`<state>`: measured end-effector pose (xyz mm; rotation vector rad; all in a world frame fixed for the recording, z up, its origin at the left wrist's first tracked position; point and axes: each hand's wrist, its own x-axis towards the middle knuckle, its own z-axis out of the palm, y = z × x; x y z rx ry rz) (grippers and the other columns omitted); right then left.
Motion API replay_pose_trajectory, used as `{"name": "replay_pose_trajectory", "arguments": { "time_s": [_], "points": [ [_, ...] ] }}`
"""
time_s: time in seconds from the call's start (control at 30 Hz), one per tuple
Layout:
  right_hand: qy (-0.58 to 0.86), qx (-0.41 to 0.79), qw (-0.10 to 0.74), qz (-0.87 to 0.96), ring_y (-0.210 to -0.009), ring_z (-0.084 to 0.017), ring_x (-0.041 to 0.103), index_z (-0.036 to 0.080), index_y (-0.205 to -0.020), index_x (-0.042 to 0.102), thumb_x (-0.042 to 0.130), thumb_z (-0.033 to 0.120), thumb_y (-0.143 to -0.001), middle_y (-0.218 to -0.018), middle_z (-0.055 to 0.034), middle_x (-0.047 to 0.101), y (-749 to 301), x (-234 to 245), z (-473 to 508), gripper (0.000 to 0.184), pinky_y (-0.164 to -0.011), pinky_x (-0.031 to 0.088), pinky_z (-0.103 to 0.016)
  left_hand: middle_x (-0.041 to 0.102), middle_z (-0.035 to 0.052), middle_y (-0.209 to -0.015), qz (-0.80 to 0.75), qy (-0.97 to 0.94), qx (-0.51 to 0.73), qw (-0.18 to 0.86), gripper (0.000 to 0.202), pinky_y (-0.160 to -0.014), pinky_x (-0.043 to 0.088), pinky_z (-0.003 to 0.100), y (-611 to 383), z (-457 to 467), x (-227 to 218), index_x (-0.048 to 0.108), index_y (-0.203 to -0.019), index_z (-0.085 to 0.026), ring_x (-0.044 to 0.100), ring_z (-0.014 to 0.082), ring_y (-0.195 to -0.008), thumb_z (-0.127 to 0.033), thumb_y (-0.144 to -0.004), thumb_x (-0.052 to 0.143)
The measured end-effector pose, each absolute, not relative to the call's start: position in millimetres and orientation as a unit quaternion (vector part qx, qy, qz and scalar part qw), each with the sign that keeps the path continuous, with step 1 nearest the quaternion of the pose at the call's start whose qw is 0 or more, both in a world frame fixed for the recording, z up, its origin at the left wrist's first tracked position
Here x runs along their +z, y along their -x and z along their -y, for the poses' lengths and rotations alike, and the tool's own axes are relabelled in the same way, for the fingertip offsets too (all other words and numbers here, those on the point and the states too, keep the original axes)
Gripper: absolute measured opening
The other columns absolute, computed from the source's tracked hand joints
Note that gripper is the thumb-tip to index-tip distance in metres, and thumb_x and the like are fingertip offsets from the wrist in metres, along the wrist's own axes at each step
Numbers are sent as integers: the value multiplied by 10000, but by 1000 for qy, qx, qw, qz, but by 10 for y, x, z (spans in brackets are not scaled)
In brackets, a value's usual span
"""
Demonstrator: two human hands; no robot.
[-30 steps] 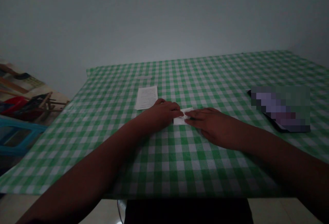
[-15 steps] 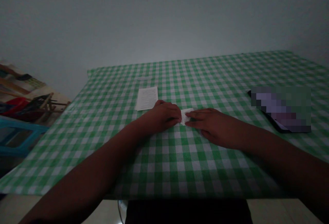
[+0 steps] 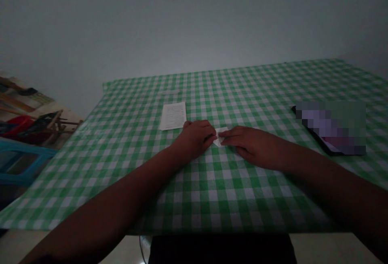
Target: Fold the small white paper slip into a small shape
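A small piece of folded printed paper (image 3: 222, 139) lies on the tablecloth between my two hands. Curled fingers of my left hand (image 3: 198, 138) are closed on its left edge. From the other side, my right hand (image 3: 253, 145) reaches in with its fingers stretched out, their tips resting on the paper's right part. Those fingertips hide some of it. Just behind my left hand lies a flat stack of printed sheets (image 3: 173, 115), apart from the small piece.
A green-and-white checked tablecloth (image 3: 212, 203) covers the table, which meets a wall (image 3: 227, 22) at the back. To the right lies a dark-edged device with a blurred screen (image 3: 333, 130). A blue plastic stool (image 3: 27, 159) and a red basin (image 3: 15, 128) stand left of the table.
My left hand has shifted slightly to the right along the folded paper, and less of the paper shows between the hands. The right hand's fingers have moved slightly; the stack lies as before.
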<state>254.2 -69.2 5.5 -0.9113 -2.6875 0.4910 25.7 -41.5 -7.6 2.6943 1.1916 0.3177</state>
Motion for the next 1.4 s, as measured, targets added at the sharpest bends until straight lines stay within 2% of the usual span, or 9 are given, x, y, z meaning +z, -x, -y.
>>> {"name": "replay_pose_trajectory", "arguments": {
  "time_s": [0.27,0.5,0.73,0.9,1.17,1.4],
  "points": [
    [323,177,152,917,-1249,-242,577,179,-1248,659,485,79,-878,-1310,-104,653,-2537,41,709,421,-1097,427,-462,661,42,-1046,-420,-894,119,107,172,-856,397,384,-272,447,-80,650,-979,-206,597,214,-1029,-288,-973,500],
    [308,173,123,927,-1284,-266,551,158,-1225,678,509,55,-861,-1317,-131,645,-2544,68,703,414,-1102,420,-470,659,33,-1035,-427,-887,131,116,154,-861,399,379,-276,455,-77,643,-961,-205,597,204,-1037,-265,-969,502],
    [315,177,126,924,-1280,-249,555,151,-1237,665,480,65,-880,-1307,-117,655,-2548,53,704,411,-1110,412,-471,658,33,-1050,-422,-891,117,120,157,-881,383,393,-269,442,-70,649,-970,-212,592,209,-1055,-279,-971,507],
    [307,171,133,927,-1270,-235,564,197,-1230,670,487,68,-878,-1311,-88,656,-2546,51,690,417,-1100,425,-463,659,24,-1043,-419,-891,129,118,132,-864,380,378,-259,431,-101,649,-960,-213,595,202,-1054,-282,-962,536],
    [311,82,80,943,-1281,-300,556,120,-1287,638,492,84,-893,-1370,-188,592,-2510,11,755,422,-1091,435,-487,653,34,-1026,-433,-886,119,113,142,-834,386,365,-291,456,-76,649,-953,-202,592,207,-1045,-274,-961,527],
    [316,84,102,940,-1261,-278,575,150,-1275,651,503,96,-901,-1351,-154,616,-2506,-23,766,405,-1091,447,-465,655,24,-1004,-431,-887,127,106,128,-806,383,354,-296,461,-80,649,-932,-197,599,196,-1018,-259,-952,539]
  ]
}}
